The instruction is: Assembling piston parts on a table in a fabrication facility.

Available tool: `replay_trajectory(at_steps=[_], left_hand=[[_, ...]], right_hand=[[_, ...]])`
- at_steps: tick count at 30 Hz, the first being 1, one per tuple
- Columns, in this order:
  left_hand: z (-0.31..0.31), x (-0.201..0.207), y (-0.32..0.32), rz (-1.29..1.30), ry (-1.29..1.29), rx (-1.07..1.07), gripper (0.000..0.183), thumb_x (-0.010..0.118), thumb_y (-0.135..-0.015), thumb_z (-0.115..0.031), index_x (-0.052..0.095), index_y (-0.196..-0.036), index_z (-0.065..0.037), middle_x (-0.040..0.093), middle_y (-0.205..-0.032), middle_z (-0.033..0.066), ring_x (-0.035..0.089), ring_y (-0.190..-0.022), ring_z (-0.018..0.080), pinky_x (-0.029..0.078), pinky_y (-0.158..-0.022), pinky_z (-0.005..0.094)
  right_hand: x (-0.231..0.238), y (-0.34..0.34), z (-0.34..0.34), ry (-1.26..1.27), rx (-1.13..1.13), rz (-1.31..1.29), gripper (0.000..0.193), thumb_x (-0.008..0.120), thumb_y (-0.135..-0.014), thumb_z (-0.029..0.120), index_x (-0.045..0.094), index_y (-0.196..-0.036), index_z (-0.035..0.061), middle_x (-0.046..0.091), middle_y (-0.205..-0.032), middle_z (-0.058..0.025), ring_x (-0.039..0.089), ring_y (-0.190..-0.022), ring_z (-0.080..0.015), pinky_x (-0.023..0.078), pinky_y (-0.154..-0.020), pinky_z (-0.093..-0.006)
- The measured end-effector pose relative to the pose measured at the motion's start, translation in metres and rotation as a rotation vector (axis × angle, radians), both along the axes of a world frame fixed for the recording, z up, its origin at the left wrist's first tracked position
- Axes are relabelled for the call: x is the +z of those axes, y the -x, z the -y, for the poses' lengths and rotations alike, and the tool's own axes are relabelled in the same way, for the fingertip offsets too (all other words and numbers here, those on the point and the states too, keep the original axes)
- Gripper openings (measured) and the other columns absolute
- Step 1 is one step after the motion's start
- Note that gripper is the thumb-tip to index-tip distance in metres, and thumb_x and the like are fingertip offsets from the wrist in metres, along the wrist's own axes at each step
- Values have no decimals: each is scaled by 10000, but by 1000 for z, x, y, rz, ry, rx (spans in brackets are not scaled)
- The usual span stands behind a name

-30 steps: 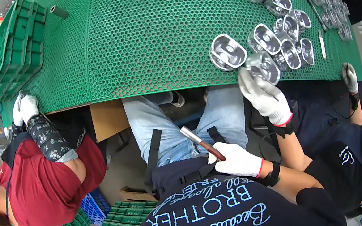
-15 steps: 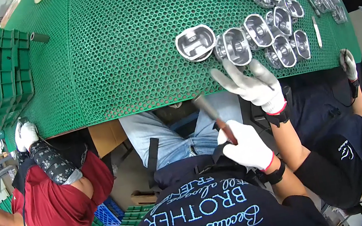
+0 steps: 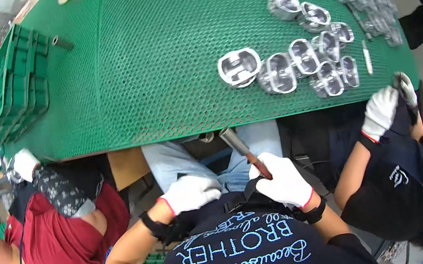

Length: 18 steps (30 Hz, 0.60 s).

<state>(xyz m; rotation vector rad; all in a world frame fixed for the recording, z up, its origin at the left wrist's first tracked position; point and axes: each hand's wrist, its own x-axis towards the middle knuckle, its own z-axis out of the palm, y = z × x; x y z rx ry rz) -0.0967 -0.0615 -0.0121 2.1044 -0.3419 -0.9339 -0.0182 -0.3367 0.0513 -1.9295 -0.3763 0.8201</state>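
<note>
My right hand (image 3: pixel 284 181), in a white glove, is closed around the reddish-brown handle of a tool with a grey metal cylinder at its far end (image 3: pixel 233 140). The tool points up and left over my lap, its tip just short of the table edge. Lower left, my left hand (image 3: pixel 188 193) rests by my waist, also gloved. Its fingers are bent together and the palm is hidden. Beyond the tool, on the green table, lies a metal piston (image 3: pixel 239 65) with its hollow side up. Another piston (image 3: pixel 277 73) sits right of it, touched by neither hand.
Several pistons (image 3: pixel 323 46) cluster on the right of the perforated green mat (image 3: pixel 154 57), more behind. A white pen-like stick (image 3: pixel 367 57) lies beside them. Stacked green crates (image 3: pixel 14 87) and a short tube (image 3: pixel 62 43) are left. Co-workers sit either side, one's gloved hand (image 3: pixel 381 112) at right.
My left hand has come into view from below at my waist. The right co-worker's gloved hand has drawn back from the pistons. My right hand keeps the tool; the view has shifted.
</note>
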Motion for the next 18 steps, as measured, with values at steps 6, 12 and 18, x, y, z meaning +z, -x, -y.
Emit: replay_trajectory(at_steps=[6, 12, 18], left_hand=[[16, -111, 33, 108, 109, 44, 337, 678, -962, -372, 765, -999, -48, 728, -879, 251, 709, -814, 409, 561, -770, 495], [13, 22, -43, -307, 256, 174, 275, 677, -1048, -241, 777, -1087, 13, 764, -925, 55, 687, -856, 142, 556, -809, 316], [37, 38, -45, -38, 48, -433, 595, 653, -986, -608, 597, -980, -16, 648, -854, 174, 644, -795, 328, 514, -736, 455]], right_hand=[[-36, 30, -26, -116, 14, 77, 395, 684, -875, 217, 661, -1242, 72, 718, -985, -148, 704, -907, -328, 567, -851, -424], [-37, 19, -16, -47, 116, 209, 351, 660, -864, 196, 658, -1182, 49, 689, -922, -185, 679, -881, -388, 531, -794, -470], [-22, 8, 6, -106, 33, 32, 302, 722, -848, 176, 687, -1124, 57, 693, -940, -112, 675, -860, -255, 547, -799, -384]])
